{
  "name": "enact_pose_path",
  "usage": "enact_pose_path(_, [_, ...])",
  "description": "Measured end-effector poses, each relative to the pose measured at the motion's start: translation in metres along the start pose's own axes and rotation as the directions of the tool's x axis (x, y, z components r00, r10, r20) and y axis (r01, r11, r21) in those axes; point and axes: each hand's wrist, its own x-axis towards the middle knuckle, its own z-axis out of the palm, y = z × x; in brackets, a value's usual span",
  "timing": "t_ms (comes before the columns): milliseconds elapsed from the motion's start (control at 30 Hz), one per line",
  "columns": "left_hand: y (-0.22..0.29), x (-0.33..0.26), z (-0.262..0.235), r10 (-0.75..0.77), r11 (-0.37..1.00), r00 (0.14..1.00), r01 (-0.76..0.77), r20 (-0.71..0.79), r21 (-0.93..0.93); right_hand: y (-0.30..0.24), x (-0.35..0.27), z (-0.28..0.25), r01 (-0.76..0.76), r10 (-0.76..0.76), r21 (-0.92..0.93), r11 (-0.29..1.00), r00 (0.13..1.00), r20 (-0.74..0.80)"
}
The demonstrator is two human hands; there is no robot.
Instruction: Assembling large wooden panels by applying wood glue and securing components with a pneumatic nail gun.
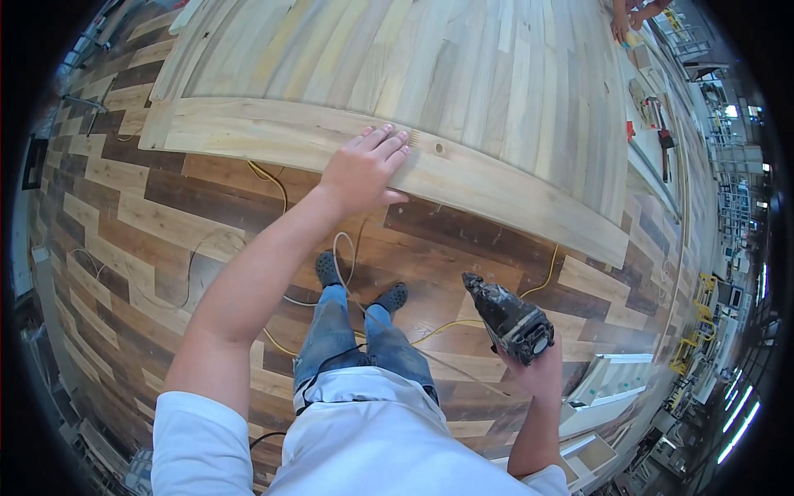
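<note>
A large panel (364,50) of pale wooden strips lies in front of me, with a wider plank (273,128) along its near edge. My left hand (364,165) rests on this plank, its fingers stretched out on top and the thumb beside the near edge. In my right hand (538,368) is a black nail gun (506,318), held away from the panel at my right side. Its nose points forward and left. Most of the fingers on its handle are hidden. A thin beige hose (430,355) runs from near this hand toward my feet.
Yellow cord (451,329) and pale hose loops lie on the wood-patterned floor (149,215) around my feet. White frame pieces (608,380) stand at the right. Another person's hands (624,21) are at the far right, by a bench with tools (662,128).
</note>
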Motion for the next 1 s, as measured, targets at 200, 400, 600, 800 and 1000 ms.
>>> enact_pose_path(200, [-0.012,-0.002,-0.001,-0.018,0.998,0.999,0.016,-0.031,-0.056,-0.030,0.053,-0.008,0.095,-0.089,-0.074,0.993,0.993,0.072])
enact_pose_path(400, [-0.022,0.000,-0.003,0.024,0.994,0.999,-0.022,0.025,-0.110,-0.078,0.132,0.000,0.163,-0.113,-0.316,0.935,0.979,0.171])
enact_pose_path(600, [-0.023,-0.001,-0.003,0.005,0.994,0.999,0.000,0.049,-0.107,-0.107,0.170,0.015,0.190,-0.103,-0.349,0.917,0.962,0.254])
enact_pose_path(800, [-0.024,0.000,-0.003,0.000,0.986,0.999,0.006,0.038,-0.167,-0.111,0.176,0.023,0.205,-0.103,-0.445,0.872,0.965,0.242])
enact_pose_path(1000, [-0.026,-0.002,-0.001,0.018,0.990,1.000,-0.015,0.021,-0.144,-0.120,0.173,0.025,0.108,-0.006,-0.479,0.871,0.978,0.209])
